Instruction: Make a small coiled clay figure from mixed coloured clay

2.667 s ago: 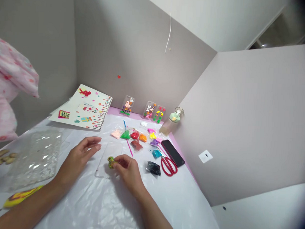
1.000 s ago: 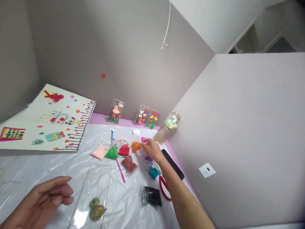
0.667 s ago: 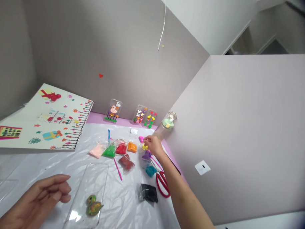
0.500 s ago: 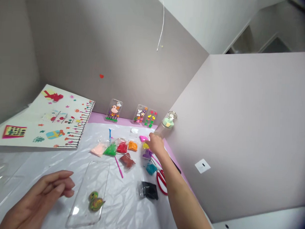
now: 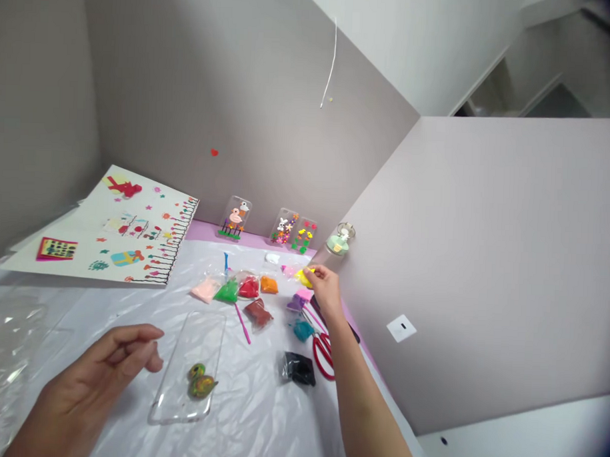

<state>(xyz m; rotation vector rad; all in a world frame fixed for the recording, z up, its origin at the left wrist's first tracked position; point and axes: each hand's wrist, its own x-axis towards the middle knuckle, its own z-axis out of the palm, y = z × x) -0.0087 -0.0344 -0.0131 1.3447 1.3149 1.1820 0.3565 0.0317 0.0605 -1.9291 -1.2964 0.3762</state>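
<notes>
My right hand [image 5: 325, 289] pinches a small bag of yellow clay [image 5: 304, 277] at the far right of the table. Close below it lie a purple clay packet [image 5: 297, 301] and a teal one [image 5: 303, 330]. My left hand [image 5: 113, 362] hovers at the near left, fingers loosely curled and apart, holding nothing. Just right of it a clear phone case [image 5: 176, 391] rests flat on the white plastic sheet. On the case sits a green and brown mottled clay figure [image 5: 201, 383] shaped like a duck.
Red-handled scissors [image 5: 323, 356] and a black clay packet [image 5: 299, 368] lie at right. Green [image 5: 227, 291], red [image 5: 249, 286], orange and brown packets fill the middle. Decorated cases [image 5: 236, 217] lean on the wall beside a bottle [image 5: 337, 246]. A drawn-on board [image 5: 99, 228] stands left.
My right hand has closed on the yellow clay bag and lifted it slightly from among the packets. The view has shifted a little; my left hand keeps its pose.
</notes>
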